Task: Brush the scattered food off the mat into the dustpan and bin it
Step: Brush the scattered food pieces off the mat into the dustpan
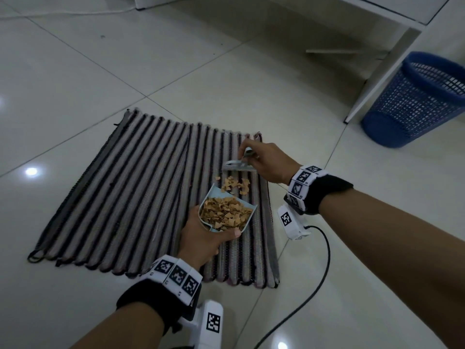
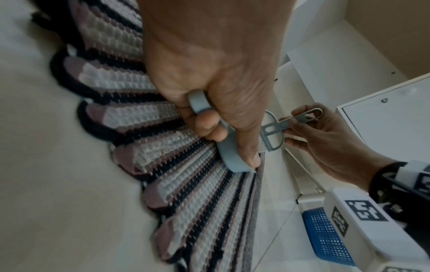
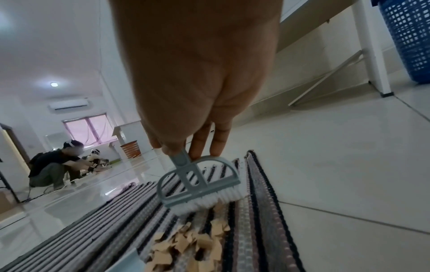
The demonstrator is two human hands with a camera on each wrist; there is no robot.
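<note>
One striped mat (image 1: pixel 141 197) is laid flat on the tiled floor (image 1: pixel 75 84), with one dustpan (image 1: pixel 221 210), one brush (image 1: pixel 239 165) and one blue mesh bin (image 1: pixel 415 102) in shot. The dustpan is pretty much loaded with tan food flakes (image 1: pixel 226 214) and is gripped by the left hand (image 1: pixel 203 241), fingers curled round its handle. A small loose pile of flakes (image 1: pixel 235 185) is left on the mat just past the pan's lip. The brush handle is pinched by the right hand (image 1: pixel 266 163), bristles down behind that pile. What's inside the bin can't be made out.
</note>
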